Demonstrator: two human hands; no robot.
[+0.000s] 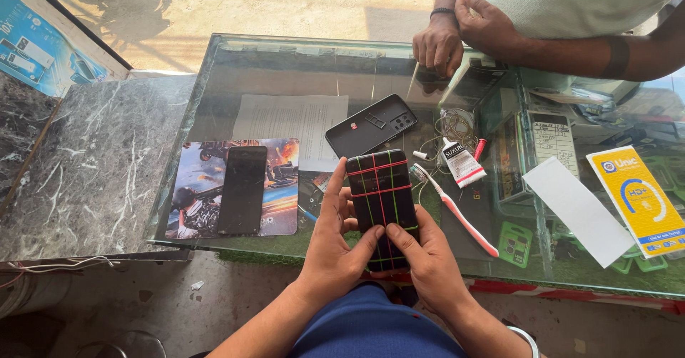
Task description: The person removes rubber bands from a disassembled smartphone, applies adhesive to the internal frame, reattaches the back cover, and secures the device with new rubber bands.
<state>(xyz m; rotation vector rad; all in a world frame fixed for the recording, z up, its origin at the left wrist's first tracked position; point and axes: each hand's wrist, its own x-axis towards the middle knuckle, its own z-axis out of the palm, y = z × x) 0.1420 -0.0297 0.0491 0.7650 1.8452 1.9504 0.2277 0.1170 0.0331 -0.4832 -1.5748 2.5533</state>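
While the left hand (334, 247) and right hand (428, 261) close around it at lower centre, the phone (382, 204) sits upright between them, thumbs pressed on its lower face. Stiff, light and probably slippery and fragile, it seems best gripped by its long edges. It is black, bound with crossing red and green bands, above the glass surface (214, 79).

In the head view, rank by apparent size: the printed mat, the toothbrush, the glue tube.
1. printed mat, clearly largest.
2. toothbrush, long and thin.
3. glue tube, smallest.
All lie on the glass counter at similar distance, so the order holds.
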